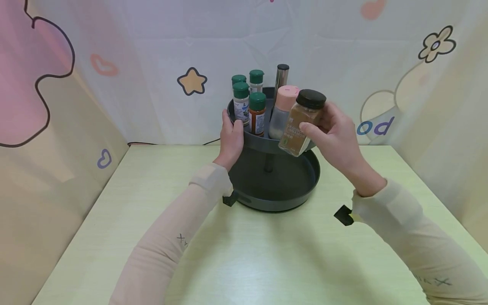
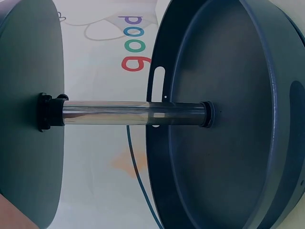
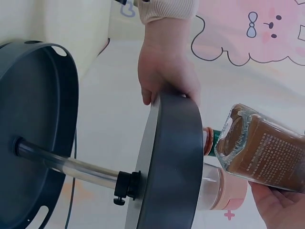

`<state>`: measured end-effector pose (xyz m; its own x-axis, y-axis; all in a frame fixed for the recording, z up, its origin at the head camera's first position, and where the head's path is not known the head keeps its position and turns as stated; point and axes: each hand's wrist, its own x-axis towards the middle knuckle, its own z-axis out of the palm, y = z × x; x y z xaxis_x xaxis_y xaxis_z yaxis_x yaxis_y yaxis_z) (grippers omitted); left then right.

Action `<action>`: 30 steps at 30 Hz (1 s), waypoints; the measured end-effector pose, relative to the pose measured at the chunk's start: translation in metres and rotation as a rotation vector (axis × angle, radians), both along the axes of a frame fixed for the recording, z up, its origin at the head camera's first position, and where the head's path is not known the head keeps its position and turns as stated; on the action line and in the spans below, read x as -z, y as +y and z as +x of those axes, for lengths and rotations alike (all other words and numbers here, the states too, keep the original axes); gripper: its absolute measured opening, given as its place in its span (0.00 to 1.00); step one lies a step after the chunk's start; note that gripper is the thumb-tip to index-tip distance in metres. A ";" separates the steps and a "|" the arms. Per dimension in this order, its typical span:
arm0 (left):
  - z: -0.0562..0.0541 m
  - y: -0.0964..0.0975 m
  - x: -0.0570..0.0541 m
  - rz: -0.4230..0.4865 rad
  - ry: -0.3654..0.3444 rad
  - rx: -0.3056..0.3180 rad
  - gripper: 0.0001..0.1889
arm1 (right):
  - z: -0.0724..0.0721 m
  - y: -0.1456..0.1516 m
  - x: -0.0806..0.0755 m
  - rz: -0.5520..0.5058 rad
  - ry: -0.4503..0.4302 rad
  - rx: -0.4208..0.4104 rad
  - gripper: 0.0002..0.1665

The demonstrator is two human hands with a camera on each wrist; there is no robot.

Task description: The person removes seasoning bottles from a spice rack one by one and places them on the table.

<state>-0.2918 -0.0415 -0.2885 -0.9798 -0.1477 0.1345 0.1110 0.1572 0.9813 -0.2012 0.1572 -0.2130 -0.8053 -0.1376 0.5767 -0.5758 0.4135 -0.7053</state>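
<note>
My right hand (image 1: 337, 135) holds a square glass spice jar (image 1: 299, 123) of brown powder with a black lid, tilted in front of the upper tray's right side. The jar's base (image 3: 232, 136) shows in the right wrist view. Gripping the upper tray's left edge is my left hand (image 1: 231, 142). That black two-tier rack (image 1: 274, 205) stands on the table. On its upper tray are several green-capped spice bottles (image 1: 257, 114), a pink-lidded shaker (image 1: 286, 99) and a tall slim grinder (image 1: 281, 76). The jar partly hides the shaker.
A metal post (image 2: 133, 113) joins the rack's lower tray (image 2: 228, 62) to the upper one. The pale table (image 1: 183, 190) reaches back to a patterned curtain (image 1: 164, 51). A dark cord (image 1: 142, 144) runs along the table's back edge.
</note>
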 end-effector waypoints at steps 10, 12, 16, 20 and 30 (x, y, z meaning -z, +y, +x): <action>-0.001 0.000 0.000 -0.013 0.001 -0.003 0.34 | 0.009 -0.001 0.004 0.039 -0.027 -0.016 0.22; -0.001 0.000 0.000 -0.011 -0.001 -0.003 0.34 | 0.010 -0.001 0.005 0.048 -0.035 -0.022 0.23; 0.000 0.000 0.000 -0.004 0.001 -0.002 0.34 | 0.014 -0.001 0.006 0.064 -0.058 -0.037 0.24; 0.000 0.000 0.000 0.001 0.006 -0.002 0.34 | 0.018 -0.002 0.006 0.084 -0.080 -0.043 0.24; -0.001 0.000 0.001 -0.007 0.007 -0.003 0.34 | 0.025 -0.004 0.012 0.100 -0.139 -0.106 0.25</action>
<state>-0.2926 -0.0416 -0.2898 -0.9785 -0.1493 0.1425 0.1175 0.1644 0.9794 -0.1762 0.1535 -0.2251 -0.8540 -0.2769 0.4405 -0.5201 0.4274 -0.7395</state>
